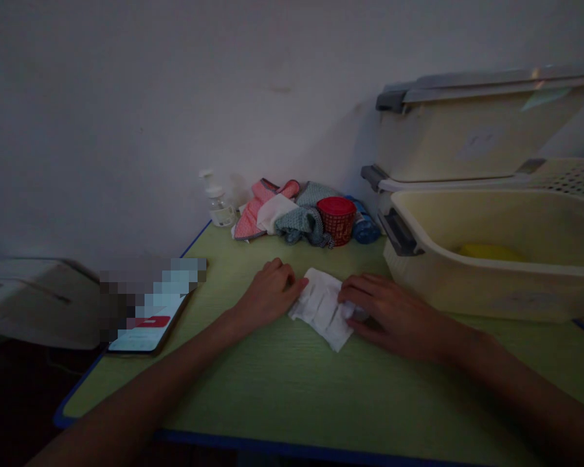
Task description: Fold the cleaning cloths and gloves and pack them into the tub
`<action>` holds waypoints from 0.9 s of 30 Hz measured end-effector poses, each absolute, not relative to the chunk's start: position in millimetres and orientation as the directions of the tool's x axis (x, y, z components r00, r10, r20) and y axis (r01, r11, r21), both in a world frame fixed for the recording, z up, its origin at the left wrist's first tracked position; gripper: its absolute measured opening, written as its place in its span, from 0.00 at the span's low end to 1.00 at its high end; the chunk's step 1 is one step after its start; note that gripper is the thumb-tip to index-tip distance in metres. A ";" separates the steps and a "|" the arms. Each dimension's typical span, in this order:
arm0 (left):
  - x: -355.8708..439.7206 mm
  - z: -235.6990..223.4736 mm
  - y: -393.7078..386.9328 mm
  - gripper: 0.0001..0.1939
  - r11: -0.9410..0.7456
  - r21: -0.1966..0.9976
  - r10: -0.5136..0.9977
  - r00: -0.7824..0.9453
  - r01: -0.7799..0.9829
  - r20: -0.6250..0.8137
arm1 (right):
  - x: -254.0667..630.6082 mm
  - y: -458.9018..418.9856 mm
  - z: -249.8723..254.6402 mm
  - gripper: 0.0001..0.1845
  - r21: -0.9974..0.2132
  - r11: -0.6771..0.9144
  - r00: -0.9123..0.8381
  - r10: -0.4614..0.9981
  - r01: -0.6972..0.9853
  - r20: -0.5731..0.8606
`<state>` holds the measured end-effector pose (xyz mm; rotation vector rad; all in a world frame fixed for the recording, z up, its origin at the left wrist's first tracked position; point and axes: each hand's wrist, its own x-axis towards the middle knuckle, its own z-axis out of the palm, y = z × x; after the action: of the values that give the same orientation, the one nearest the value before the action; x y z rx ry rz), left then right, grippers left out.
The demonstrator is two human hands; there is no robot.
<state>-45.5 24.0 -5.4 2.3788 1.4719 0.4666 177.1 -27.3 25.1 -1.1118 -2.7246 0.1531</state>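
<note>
A creased white tissue (321,308) lies on the green table between my two hands. My left hand (271,290) is at its left edge, fingers curled and the thumb pressed against the paper. Over the right edge is my right hand (392,314), its fingers bent around a small pale, partly see-through thing (355,311) that touches the tissue. The fingers hide most of that thing, so its kind does not show.
A phone (160,318) leans at the table's left edge. Against the wall stand a pump bottle (220,204), pink and grey cloths (255,207), a red-lidded tub (337,220) and a blue bottle (365,224). Cream storage bins (467,285) are stacked at the right.
</note>
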 end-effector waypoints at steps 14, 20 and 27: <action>-62.8 16.9 24.3 0.27 -0.463 0.584 0.796 0.603 0.667 -0.058 | 168.2 -22.5 11.7 0.06 -0.691 0.462 -0.439 0.869 0.556 0.228; -60.6 22.3 18.5 0.22 -0.448 0.599 0.758 0.637 0.664 -0.139 | 170.7 -14.2 -1.7 0.28 -0.666 0.386 -0.412 0.902 0.638 0.129; -54.5 17.4 20.7 0.20 -0.291 0.690 0.782 0.580 0.663 -0.227 | 166.6 -14.6 1.8 0.28 -0.690 0.416 -0.470 0.874 0.592 0.124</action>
<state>-54.5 20.7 17.4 2.0350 1.1491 0.1955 166.6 -14.6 1.8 -1.2433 -2.2044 0.7976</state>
